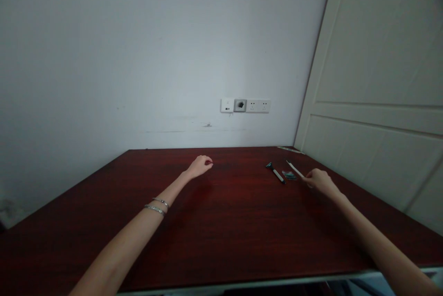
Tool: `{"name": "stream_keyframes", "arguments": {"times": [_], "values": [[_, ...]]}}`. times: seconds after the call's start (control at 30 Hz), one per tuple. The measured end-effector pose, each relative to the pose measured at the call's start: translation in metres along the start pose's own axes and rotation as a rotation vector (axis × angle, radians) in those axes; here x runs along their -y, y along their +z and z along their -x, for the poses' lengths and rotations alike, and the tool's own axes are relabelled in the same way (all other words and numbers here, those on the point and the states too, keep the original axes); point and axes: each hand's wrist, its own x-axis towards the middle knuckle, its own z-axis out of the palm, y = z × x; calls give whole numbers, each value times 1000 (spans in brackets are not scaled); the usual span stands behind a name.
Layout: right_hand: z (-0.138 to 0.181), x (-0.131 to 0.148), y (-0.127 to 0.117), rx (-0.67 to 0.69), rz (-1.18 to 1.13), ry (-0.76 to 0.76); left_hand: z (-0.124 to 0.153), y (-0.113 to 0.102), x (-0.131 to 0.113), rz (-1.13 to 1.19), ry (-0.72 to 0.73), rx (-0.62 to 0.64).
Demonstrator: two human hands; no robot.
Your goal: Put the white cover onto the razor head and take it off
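Fingers first: the ones on the right hand [320, 180] are pinched shut around the near end of a thin white stick [295, 169]. Its free end angles away from the person and ends just right of the black tool [276, 173]. That tool has a teal-ish head and lies flat on the dark red table [224, 227], so I'm using it as the reference for everything else. A small clear packet [289, 175] sits just right of the tool, between it and the stick. The left hand [200, 166] is well off to the tool's left, resting on the wood with its fingers curled in to a loose fist, thumb against a fingertip. I honestly can't tell if anything's inside. Back along that arm there are two silver bracelets [157, 206] on the wrist. Above and left of the tool a white socket strip [245, 105] is on the wall, and a pale door [374, 102] stands to its right.
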Motion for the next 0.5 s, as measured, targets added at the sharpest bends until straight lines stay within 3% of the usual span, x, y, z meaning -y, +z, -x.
{"name": "stream_keyframes", "arguments": {"times": [0.2, 0.5], "values": [[-7, -19, 11, 64, 37, 46, 4, 3, 23, 92, -136, 20], [-11, -25, 14, 43, 81, 61, 12, 4, 37, 111, -189, 23]]}}
